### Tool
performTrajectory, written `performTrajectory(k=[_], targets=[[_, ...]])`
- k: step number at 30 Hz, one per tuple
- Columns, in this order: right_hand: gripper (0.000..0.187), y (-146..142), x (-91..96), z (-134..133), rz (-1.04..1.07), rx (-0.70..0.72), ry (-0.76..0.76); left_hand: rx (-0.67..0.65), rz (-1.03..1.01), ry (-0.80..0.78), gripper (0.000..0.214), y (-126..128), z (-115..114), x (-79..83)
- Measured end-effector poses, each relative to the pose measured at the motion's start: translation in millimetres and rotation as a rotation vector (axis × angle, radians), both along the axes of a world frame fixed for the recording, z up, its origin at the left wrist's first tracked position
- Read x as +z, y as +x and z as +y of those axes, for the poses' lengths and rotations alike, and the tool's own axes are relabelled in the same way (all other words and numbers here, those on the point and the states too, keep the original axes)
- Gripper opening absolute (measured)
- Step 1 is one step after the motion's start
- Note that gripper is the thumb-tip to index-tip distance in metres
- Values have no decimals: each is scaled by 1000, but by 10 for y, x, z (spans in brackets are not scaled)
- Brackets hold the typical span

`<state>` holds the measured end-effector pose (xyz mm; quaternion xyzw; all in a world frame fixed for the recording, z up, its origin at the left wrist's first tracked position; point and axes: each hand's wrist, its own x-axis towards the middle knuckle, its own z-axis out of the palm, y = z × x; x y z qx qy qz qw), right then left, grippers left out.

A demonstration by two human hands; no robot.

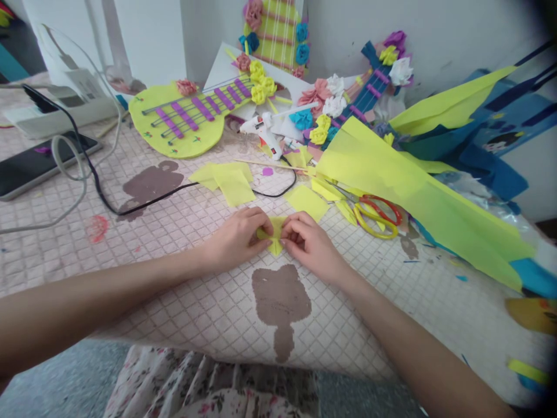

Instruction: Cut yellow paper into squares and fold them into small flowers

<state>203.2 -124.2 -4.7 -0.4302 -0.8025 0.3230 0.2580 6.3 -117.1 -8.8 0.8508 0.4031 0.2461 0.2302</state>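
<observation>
A small piece of yellow paper is pinched between both hands near the middle of the table. My left hand grips its left side with the fingers curled. On the right side, my right hand holds it between thumb and fingers. The piece looks partly folded, with a point toward me. Just beyond the hands lie cut yellow paper squares and another yellow square. Scissors with red and yellow handles rest to the right.
A white glue gun stands behind, its black cord running left across the quilted cloth. A yellow paper guitar, a blue paper guitar, a large yellow sheet and a phone lie around.
</observation>
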Motion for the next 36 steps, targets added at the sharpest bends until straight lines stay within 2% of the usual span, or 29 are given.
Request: performTrajectory(k=[15, 28, 36], targets=[[13, -27, -76, -23, 31, -35, 69, 12, -24, 52, 6, 32, -9, -17], [13, -32, -79, -17, 22, -40, 72, 54, 11, 93, 6, 60, -39, -57], [18, -45, -66, -37, 21, -41, 58, 66, 47, 82, 6, 65, -78, -17]])
